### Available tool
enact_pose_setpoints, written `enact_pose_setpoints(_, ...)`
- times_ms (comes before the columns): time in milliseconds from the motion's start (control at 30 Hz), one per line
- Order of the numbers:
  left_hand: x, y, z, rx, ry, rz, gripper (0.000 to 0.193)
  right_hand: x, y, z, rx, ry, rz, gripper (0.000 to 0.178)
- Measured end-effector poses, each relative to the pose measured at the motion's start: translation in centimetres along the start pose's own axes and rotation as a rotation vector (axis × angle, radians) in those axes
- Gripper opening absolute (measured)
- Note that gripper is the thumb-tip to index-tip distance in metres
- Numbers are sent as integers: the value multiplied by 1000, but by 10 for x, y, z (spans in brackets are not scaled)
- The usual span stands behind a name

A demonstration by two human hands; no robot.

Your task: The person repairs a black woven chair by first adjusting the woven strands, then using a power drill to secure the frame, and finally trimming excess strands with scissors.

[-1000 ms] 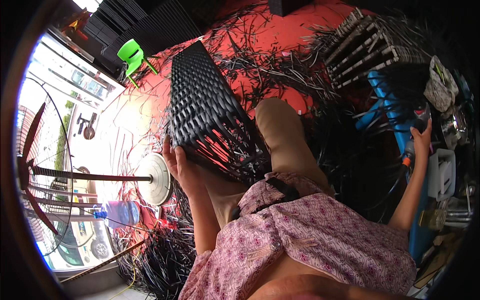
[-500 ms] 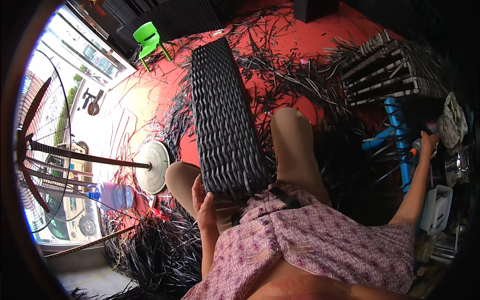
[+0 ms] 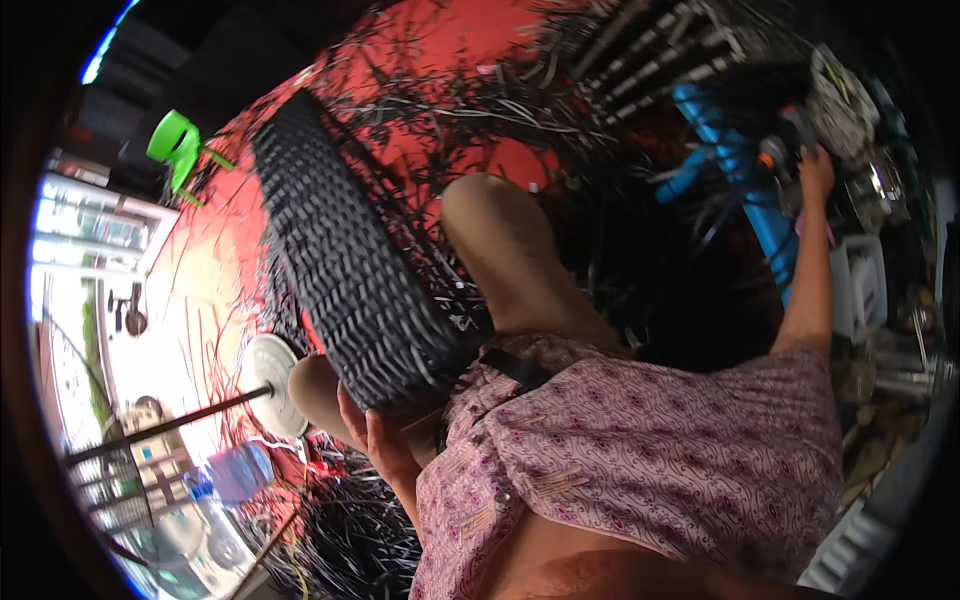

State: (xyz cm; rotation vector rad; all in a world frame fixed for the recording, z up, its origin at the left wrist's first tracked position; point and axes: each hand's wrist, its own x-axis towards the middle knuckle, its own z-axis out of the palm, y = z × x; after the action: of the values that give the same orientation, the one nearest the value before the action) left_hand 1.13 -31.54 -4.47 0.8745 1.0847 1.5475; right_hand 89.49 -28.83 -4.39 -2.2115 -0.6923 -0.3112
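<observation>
A long black woven wicker block [image 3: 345, 240] rests across my lap, tilted with its far end to the left. My left hand [image 3: 380, 435] grips its near lower edge, the fingers lying against the corner and part of the hand hidden beneath. Out to the right, my right hand [image 3: 816, 172] is closed around a dark hand tool [image 3: 794, 135] with an orange end. Blur hides its exact kind. Beside the tool lies a blue frame of thick tubes [image 3: 735, 160].
Black strips [image 3: 360, 530] litter the red floor. A green chair [image 3: 180, 150] stands far left, near a round fan base [image 3: 268, 385] and a blue water bottle [image 3: 235, 472]. A slatted frame [image 3: 660, 55] lies far right; a white bin [image 3: 860, 285] sits beside my right arm.
The view has swung to the right, so the scene sits further left and tilted. My right hand has closed on the dark tool. My left hand stays at the wicker block's near edge.
</observation>
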Motion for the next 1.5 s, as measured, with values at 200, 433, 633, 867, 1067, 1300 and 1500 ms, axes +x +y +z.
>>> enact_pose_setpoints(200, -4, -4, -15, 30, -45, -1, 66, -57, -13, -53, 142, 88, 160, 49)
enact_pose_setpoints(433, 6, -4, -16, -44, -105, 61, 65, -65, 62, -67, 265, -45, 283, 48)
enact_pose_setpoints(633, -11, -5, -25, -89, -24, 75, 63, -79, -27, -47, -63, -280, 268, 46)
enact_pose_setpoints(867, -8, -20, -41, -77, -25, 58, 57, -61, 10, -34, -326, -267, 193, 28)
enact_pose_setpoints(1067, -6, -16, -38, -96, -52, 52, 59, -72, 28, -30, -254, -327, 191, 21)
enact_pose_setpoints(1300, -7, -16, -30, -142, -71, 73, 59, -97, -33, -66, -328, -191, 40, 22)
enact_pose_setpoints(1500, -7, -22, -36, -127, -49, 94, 60, -100, -15, -56, -736, -19, -184, 24)
